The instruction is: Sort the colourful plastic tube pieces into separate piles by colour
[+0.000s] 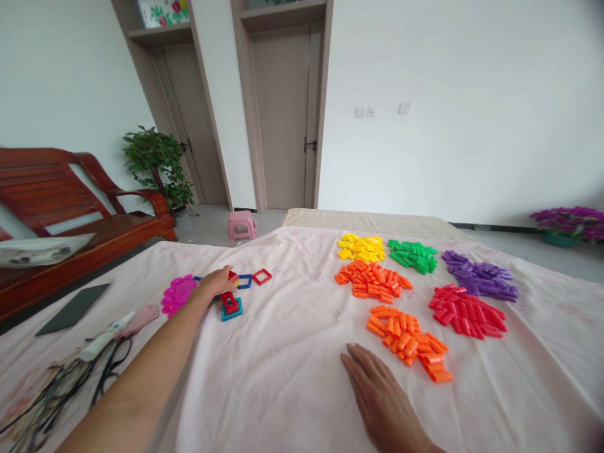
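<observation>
My left hand (218, 281) reaches out over the cloth at left of centre, its fingers curled around some magnetic tiles (233, 280) with red and yellow edges. Beside and below it are a small red frame tile (229, 303), a teal square tile (232, 313) and a blue tile (245, 280). A red square tile (263, 277) lies just apart to the right. My right hand (380, 399) rests flat with its fingers stretched out and holds nothing. Close to its fingertips is a pile of orange plastic pieces (406, 336).
Further piles are yellow (361, 247), orange (372, 280), green (413, 255), purple (479, 275) and red (468, 311). A magenta flower-shaped piece (178, 294) sits left of my wrist. Glasses (111, 365), a white tube (106, 336) and a dark flat slab (73, 308) lie on the left.
</observation>
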A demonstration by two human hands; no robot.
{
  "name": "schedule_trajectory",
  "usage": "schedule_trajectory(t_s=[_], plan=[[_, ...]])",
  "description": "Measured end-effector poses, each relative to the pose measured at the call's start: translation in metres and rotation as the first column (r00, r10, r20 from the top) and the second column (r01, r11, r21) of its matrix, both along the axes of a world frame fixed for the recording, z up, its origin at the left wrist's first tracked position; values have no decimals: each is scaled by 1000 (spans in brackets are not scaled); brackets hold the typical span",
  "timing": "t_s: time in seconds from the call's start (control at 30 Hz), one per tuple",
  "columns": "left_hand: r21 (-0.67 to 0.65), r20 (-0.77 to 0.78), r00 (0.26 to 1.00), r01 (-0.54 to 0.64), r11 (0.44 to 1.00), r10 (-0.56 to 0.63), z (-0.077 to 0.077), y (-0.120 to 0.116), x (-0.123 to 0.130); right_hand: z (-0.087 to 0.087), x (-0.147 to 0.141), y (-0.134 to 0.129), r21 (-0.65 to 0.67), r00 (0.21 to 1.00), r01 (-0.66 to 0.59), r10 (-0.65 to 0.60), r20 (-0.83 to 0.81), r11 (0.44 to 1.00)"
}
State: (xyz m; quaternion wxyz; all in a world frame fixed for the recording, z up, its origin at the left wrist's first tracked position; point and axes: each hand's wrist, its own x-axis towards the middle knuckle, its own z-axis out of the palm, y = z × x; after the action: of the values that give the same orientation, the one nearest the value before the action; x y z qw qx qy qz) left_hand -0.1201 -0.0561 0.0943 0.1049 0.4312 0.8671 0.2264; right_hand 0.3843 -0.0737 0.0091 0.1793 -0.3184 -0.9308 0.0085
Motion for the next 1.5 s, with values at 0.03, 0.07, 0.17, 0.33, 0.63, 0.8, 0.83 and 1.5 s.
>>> schedule_trajectory(t_s=[0.03,0.07,0.17,0.33,0.63,0.8,0.83,1.5], plan=[[-18,14,1000,-23,1000,23,2,1,1,0,0,0,-9,1000,0,0,-1,1000],[-24,28,999,-44,999,45,5,2,3,0,0,-1,-17,1000,1,-1,-3,1000],[53,70,996,-53,997,50,20,-2,13,0,1,-1,-32,1000,5,-5,-5,999],[413,435,837,143,899,-333,29,-9,65,6,-1,-3,-67,1000,15,-15,2,998],[513,857,26,51,857,-514,-20,4,157,30,-9,-11,-204,999,50,-52,-3,978],[542,840,-32,-16,840,-542,-35,8,167,63,-23,-7,-341,996,89,-88,18,936],[542,839,-19,-32,839,-543,-38,8,169,68,-29,-2,-368,996,86,-90,7,926],[563,826,80,-63,824,-558,-47,12,181,28,-169,86,-678,695,-346,-308,-649,649]])
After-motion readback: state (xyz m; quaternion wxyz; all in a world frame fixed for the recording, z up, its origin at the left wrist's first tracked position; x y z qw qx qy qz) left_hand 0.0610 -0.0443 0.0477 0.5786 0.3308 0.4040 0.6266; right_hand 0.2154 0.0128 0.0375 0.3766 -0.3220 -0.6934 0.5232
